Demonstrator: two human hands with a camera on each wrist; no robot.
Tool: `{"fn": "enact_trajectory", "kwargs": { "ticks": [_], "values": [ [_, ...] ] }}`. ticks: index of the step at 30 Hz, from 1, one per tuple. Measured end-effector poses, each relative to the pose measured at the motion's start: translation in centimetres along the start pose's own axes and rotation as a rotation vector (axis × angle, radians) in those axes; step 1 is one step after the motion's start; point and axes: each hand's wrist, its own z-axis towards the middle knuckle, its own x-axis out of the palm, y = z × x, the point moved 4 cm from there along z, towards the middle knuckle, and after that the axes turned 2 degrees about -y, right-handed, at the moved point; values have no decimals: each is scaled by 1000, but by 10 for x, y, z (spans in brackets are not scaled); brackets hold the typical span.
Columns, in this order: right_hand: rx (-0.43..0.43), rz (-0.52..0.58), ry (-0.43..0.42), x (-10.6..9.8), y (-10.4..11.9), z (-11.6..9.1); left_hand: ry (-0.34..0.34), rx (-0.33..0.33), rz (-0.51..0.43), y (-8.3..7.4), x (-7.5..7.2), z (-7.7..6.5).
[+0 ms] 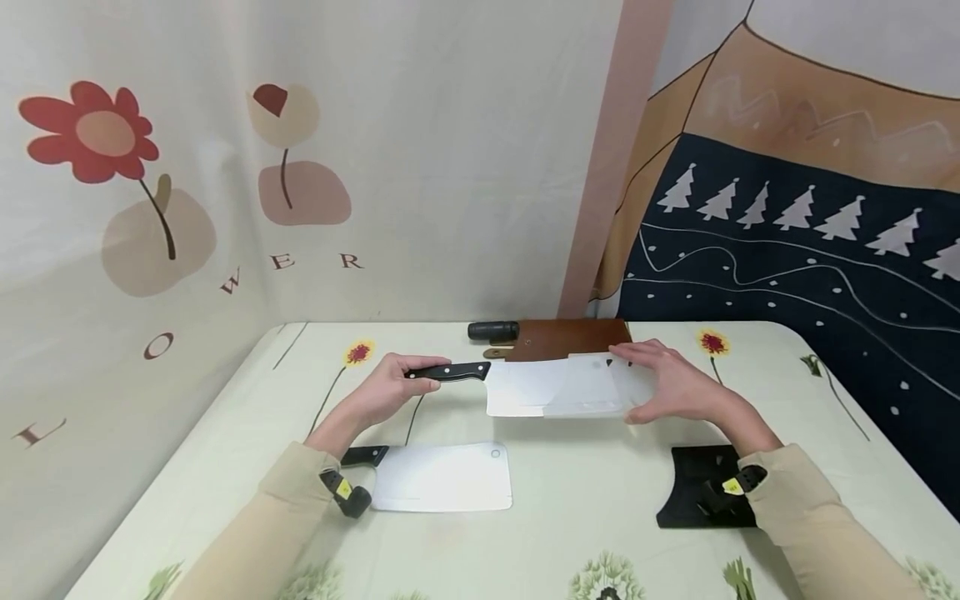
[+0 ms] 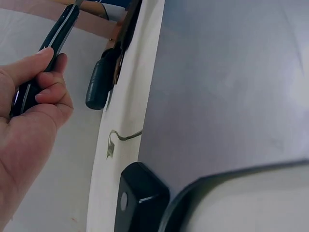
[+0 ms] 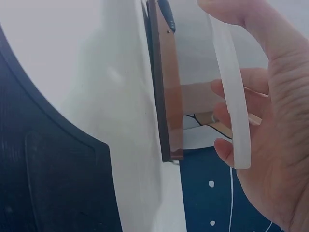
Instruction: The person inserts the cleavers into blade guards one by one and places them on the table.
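My left hand (image 1: 381,390) grips the black riveted handle (image 1: 457,372) of a cleaver (image 1: 516,387), held level above the table. A translucent white blade guard (image 1: 581,396) covers the far part of its blade. Around the outer end of that guard, my right hand (image 1: 678,387) has its thumb below and fingers above. From the right wrist, the guard (image 3: 234,96) appears as a narrow strip between thumb and fingers. In the left wrist view, the thumb and curled fingers of the left hand (image 2: 36,96) wrap the handle.
A second cleaver (image 1: 442,479) lies flat near the left forearm, its handle partly behind the wrist. Beside the right wrist lies a black blade sheath (image 1: 686,500). At the table's back edge is a brown leather sheath (image 1: 573,335) with a black handle (image 1: 492,331) at its left.
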Motion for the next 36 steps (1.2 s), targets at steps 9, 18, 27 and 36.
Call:
{"fn": "enact_trajectory", "kwargs": {
  "ticks": [9, 18, 27, 36],
  "values": [
    [13, -6, 4, 2, 0, 1, -7, -17, -8, 1, 2, 0],
    [10, -9, -3, -3, 1, 1, -18, -13, -34, 4, 7, 3],
    [15, -6, 1, -1, -1, 0, 4, 2, -31, 0, 8, 5],
    [-38, 29, 50, 11, 11, 5, 79, 44, -10, -9, 22, 7]
  ]
}}
